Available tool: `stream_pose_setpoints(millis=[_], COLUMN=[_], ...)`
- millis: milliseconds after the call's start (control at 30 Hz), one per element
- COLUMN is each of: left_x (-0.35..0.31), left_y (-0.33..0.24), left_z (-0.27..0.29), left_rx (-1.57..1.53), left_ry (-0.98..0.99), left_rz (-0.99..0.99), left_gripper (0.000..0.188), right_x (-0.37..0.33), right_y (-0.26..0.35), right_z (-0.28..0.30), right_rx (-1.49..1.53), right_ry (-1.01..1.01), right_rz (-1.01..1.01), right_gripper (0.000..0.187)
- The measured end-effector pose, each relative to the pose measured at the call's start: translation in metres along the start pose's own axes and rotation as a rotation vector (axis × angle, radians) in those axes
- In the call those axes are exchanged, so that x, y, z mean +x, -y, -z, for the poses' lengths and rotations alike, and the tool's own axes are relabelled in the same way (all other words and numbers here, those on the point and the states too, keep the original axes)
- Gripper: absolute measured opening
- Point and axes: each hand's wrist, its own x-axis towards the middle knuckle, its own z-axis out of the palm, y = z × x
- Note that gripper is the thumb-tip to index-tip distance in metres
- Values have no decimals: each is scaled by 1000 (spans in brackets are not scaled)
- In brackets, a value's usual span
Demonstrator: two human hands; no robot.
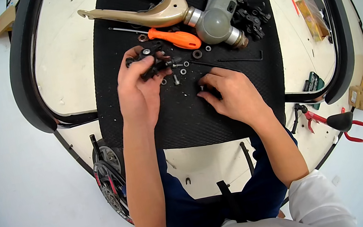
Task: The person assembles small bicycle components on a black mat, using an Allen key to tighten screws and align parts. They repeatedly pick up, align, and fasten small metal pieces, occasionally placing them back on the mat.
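While half-curled, left hand around black mechanism; right hand near-closed on small piece.

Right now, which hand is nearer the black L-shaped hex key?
Right. The right hand is just below the hex key in the view; the left hand is well off to its left, holding a black part.

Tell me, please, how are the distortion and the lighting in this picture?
Head view: strong fisheye bending, the left armrest bowed near the rim; head view: bright, pale floor against the black seat; head view: the dark part in the left hand blends partly with the seat.
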Motion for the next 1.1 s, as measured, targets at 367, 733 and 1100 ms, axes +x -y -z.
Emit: stream_pose_setpoints(millis=[367,733,1100], left_x=[-2,-7,-5], left_y=[9,13,23], left_z=[-5,-20,-22], left_rx=[252,260,98], left_ry=[111,182,247], left_rz=[-141,14,125], left_gripper=[39,33,38], right_x=[17,18,17], right_y=[-1,-1,-12], right_z=[7,16,12], right_rx=[856,1177,1609], right_ry=[-229,-305,-194], right_rz=[-202,-280,-450], right_gripper=[18,19,12])
